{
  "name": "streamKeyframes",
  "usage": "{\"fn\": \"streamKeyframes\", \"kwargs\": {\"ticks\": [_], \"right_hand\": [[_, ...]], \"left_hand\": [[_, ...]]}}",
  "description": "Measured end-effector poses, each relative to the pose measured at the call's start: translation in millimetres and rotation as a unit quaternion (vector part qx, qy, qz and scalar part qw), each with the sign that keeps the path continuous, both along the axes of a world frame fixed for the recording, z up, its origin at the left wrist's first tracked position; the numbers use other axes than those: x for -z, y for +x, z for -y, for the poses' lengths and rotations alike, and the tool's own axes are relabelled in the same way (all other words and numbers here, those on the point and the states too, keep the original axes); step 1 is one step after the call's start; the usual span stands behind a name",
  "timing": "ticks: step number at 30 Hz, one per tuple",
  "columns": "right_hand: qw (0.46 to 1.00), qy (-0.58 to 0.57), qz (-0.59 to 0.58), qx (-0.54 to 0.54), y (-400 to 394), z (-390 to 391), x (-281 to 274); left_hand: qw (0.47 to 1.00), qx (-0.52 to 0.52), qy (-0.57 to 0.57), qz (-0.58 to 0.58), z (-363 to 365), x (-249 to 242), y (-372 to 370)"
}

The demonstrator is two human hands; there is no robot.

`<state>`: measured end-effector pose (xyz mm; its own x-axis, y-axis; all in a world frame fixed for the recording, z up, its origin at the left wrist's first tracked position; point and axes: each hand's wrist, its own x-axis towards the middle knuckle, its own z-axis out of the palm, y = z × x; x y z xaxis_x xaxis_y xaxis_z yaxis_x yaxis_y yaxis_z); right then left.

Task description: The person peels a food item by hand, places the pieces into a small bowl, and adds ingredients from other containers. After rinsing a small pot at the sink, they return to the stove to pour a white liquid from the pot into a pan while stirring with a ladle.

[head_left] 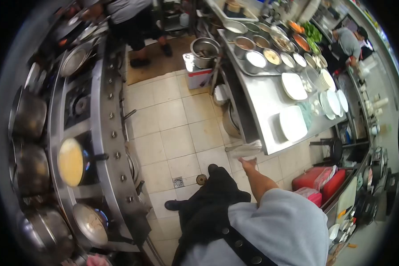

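Note:
My right arm reaches forward, and my right hand [248, 162] is at the near corner of the steel table, against a pale cloth-like thing [244, 150]. The thumb side of the hand shows, but the other fingers are too blurred to tell whether they grip it. My left hand is out of view. On the table [270, 99] above my right hand lie a white rectangular tray [293, 123] and a second white tray [294, 86]. To my left, a pan with a yellow filling [71, 162] stands over a blue flame, and another pan [90, 224] sits over a nearer flame.
A long stove [99, 128] lines the left, with pan handles jutting toward the tiled aisle [177, 128]. Bowls of food [256, 61] and stacked plates [330, 104] crowd the table. A pot [205, 52] stands farther ahead. One person [131, 22] works ahead, another [346, 44] at right.

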<state>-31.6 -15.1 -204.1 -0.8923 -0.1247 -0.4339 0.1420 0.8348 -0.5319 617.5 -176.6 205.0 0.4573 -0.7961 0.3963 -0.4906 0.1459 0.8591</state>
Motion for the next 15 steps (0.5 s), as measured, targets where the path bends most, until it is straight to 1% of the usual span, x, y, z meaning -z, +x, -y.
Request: {"fn": "streamKeyframes", "kwargs": {"ticks": [1, 2, 3, 4, 5, 6, 7, 8, 9, 10, 11, 12, 13, 14, 15], "right_hand": [[0.987, -0.158, -0.001, 0.025, -10.9, 14.2, 8.2], [0.989, -0.100, 0.092, 0.062, -24.7, 33.6, 4.7], [0.977, -0.045, 0.183, 0.103, -37.0, 47.7, -3.2], [0.978, -0.127, 0.060, 0.154, -26.3, 45.7, 36.0], [0.955, -0.105, 0.161, 0.226, -20.8, 54.2, 32.9], [0.963, -0.126, 0.106, 0.214, -0.9, 55.9, 83.4], [0.986, -0.145, 0.079, -0.009, 13.6, 54.2, 53.0], [0.959, -0.166, 0.226, 0.051, 25.3, 66.8, 17.0], [0.951, -0.156, 0.238, -0.124, 29.1, 69.8, -21.5], [0.912, -0.259, 0.317, -0.002, 35.9, 79.4, -52.6], [0.848, -0.347, 0.378, 0.130, 42.4, 89.1, -84.1], [0.838, -0.363, 0.383, 0.143, 40.2, 94.3, -102.2], [0.817, -0.417, 0.380, 0.117, 39.5, 96.2, -92.4], [0.795, -0.425, 0.420, 0.109, 30.3, 92.4, -115.4], [0.819, -0.404, 0.407, 0.019, 23.0, 90.3, -97.4]], "left_hand": [[0.981, 0.144, 0.114, -0.055, 16.9, 24.0, -39.9], [0.960, 0.149, 0.195, -0.133, 36.2, 54.9, -113.7], [0.920, 0.214, 0.290, -0.155, 45.8, 66.5, -180.9], [0.903, 0.237, 0.305, -0.189, 45.9, 77.4, -251.1], [0.876, 0.280, 0.364, -0.148, 48.4, 97.4, -300.5], [0.827, 0.395, 0.373, -0.145, 47.4, 124.9, -337.9], [0.779, 0.447, 0.430, -0.093, 45.8, 143.4, -379.2], [0.726, 0.490, 0.480, -0.040, 42.3, 162.0, -419.5], [0.725, 0.488, 0.484, -0.033, 33.9, 189.6, -449.6], [0.723, 0.487, 0.490, -0.026, 27.6, 215.7, -473.3], [0.715, 0.503, 0.485, -0.019, 25.4, 236.2, -490.1], [0.648, 0.477, 0.569, -0.168, 23.8, 254.8, -502.0], [0.556, 0.432, 0.640, -0.308, 20.7, 268.6, -513.3], [0.546, 0.448, 0.622, -0.338, 13.8, 276.8, -524.1], [0.586, 0.460, 0.593, -0.307, 7.1, 276.0, -532.3]]}}
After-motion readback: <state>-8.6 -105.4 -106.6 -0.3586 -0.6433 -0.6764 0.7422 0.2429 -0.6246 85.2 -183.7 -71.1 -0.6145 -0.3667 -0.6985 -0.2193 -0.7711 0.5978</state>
